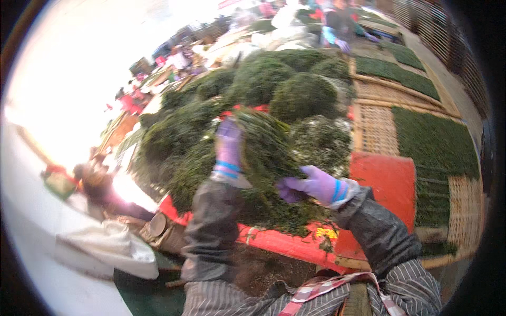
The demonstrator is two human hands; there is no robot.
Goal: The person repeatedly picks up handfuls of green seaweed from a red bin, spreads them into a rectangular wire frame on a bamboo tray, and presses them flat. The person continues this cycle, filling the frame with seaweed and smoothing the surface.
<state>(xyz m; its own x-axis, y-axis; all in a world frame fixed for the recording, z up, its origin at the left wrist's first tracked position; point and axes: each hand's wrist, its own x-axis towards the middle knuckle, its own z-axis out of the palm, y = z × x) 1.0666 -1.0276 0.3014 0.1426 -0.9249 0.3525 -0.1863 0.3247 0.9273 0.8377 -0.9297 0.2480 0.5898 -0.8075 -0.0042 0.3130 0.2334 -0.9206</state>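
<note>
My left hand (229,144), in a purple glove with blue cuff stripes, holds a thick bundle of long green plant strands (265,138) by its left side. The bundle slants down to the right and is blurred. At its lower right end is my right hand (314,185), gloved alike, thumb and fingers apart; whether it touches the strands I cannot tell. Below both hands spreads a big heap of dark green strands (178,142) on a red sheet (280,241). Part of my left fingers is hidden behind the bundle.
Woven bamboo trays (377,128) line the right side, partly covered with green layers (435,138). A red board (383,185) lies beside the heap. Rounded green mounds (304,96) stand beyond. A co-worker (340,27) is at the far end. A white sack (114,247) lies lower left.
</note>
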